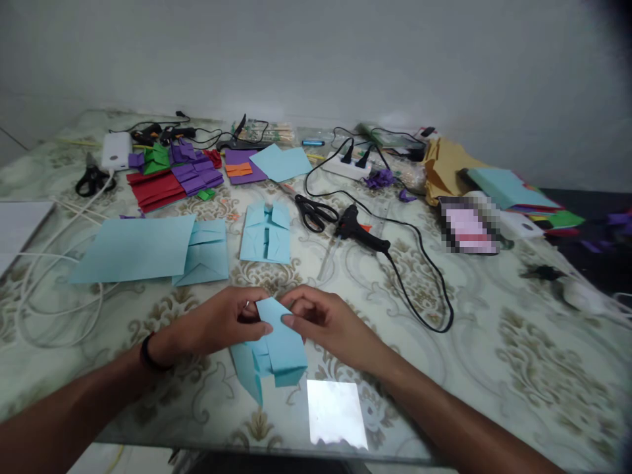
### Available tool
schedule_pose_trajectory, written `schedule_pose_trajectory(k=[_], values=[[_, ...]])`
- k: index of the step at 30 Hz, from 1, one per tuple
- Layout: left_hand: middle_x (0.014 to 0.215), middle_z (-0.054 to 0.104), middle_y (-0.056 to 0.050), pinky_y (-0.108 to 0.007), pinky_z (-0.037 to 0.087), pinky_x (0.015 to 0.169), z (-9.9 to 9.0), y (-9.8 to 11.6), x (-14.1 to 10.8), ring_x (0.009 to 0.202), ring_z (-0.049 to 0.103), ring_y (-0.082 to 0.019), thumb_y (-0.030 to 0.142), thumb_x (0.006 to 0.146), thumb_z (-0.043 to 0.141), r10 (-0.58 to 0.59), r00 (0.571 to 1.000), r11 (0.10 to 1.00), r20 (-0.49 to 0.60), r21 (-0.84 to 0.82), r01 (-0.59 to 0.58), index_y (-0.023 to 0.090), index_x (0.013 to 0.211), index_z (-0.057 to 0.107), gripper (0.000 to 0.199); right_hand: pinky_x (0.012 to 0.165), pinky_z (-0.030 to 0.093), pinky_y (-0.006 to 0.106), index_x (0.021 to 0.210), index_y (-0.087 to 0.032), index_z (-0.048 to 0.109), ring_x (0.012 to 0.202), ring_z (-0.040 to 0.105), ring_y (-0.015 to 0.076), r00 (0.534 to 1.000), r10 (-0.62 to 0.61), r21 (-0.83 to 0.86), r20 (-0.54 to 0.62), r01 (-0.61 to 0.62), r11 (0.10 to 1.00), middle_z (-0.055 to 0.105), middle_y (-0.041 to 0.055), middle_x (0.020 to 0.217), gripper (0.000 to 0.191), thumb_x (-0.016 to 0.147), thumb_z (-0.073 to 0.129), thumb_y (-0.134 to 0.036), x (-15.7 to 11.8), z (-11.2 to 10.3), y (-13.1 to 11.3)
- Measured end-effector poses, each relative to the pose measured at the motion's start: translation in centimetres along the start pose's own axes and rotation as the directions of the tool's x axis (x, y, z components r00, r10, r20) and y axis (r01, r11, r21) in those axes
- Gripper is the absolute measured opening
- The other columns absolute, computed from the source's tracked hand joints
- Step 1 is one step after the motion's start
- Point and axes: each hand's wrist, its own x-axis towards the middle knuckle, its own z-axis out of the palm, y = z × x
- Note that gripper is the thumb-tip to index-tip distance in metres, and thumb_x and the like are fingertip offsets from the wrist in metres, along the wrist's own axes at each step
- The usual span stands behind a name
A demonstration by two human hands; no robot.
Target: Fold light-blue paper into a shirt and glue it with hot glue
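Light-blue folded paper (288, 349), pinched by left hand (230, 319) and right hand (328, 322), seems light and crease-prone (best held at edges nearest either hand).

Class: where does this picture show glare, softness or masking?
Head view: bright glare patch on the tabletop, near its front edge; head view: pixelation masking a dark-edged item at right; head view: purple scraps at far right soft, held blue paper clearer.

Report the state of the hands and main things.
Held light-blue paper: folded.
Left hand: pinching that paper.
Right hand: pinching that paper.
Large light-blue sheet: unfolded.
Hot glue gun: lying down, unheld.
White power strip: two black plugs inserted.
Central scissors: lying unheld.
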Motion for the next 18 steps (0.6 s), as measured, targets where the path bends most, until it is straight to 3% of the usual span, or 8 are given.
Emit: schedule_pose_trajectory(k=[4,7,11,18], values=[[0.064,0.049,0.008,-0.021,0.034,0.054,0.2,0.2,0.0,0.058,0.046,-0.01,0.027,0.088,0.069,0.017,1.0,0.999,-0.006,0.032,-0.017,0.019,0.095,0.062,0.012,0.054,0.045,0.024,0.097,-0.021,0.067,0.055,0.055,0.0107,1.0,0.014,0.043,0.006,-0.015,0.999,0.055,-0.0073,0.062,0.033,0.086,0.078,-0.049,0.3,0.0,0.8],[0.069,0.058,0.006,-0.022,0.04,0.061,0.1,0.3,0.1,0.064,0.053,-0.011,0.025,0.088,0.07,0.068,0.997,0.994,-0.035,-0.081,-0.07,0.02,0.106,0.066,0.02,0.054,0.046,0.024,0.098,-0.02,0.072,0.055,0.056,0.0105,1.0,-0.021,0.094,-0.003,0.021,0.995,0.06,-0.0052,0.065,0.03,0.087,0.077,-0.048,0.4,-0.4,1.0],[0.09,0.075,-0.003,-0.027,0.051,0.075,-0.1,0.4,0.2,0.082,0.068,-0.016,0.027,0.086,0.074,0.087,0.996,0.973,-0.035,-0.209,-0.093,0.019,0.098,0.074,0.015,0.059,0.049,0.026,0.095,-0.021,0.079,0.061,0.057,0.0116,1.0,-0.021,0.115,-0.021,0.023,0.993,0.069,0.0008,0.078,0.025,0.087,0.077,-0.045,0.1,-1.0,0.4],[0.091,0.077,-0.005,-0.027,0.051,0.074,-0.4,0.9,-0.2,0.081,0.066,-0.016,0.03,0.09,0.071,0.089,0.996,0.989,0.008,-0.121,-0.088,0.018,0.095,0.078,0.015,0.058,0.043,0.026,0.089,-0.02,0.079,0.064,0.053,0.0135,0.996,-0.088,0.03,-0.013,0.088,0.996,0.066,0.0016,0.074,0.026,0.091,0.071,-0.045,-0.2,-1.1,-0.3]])
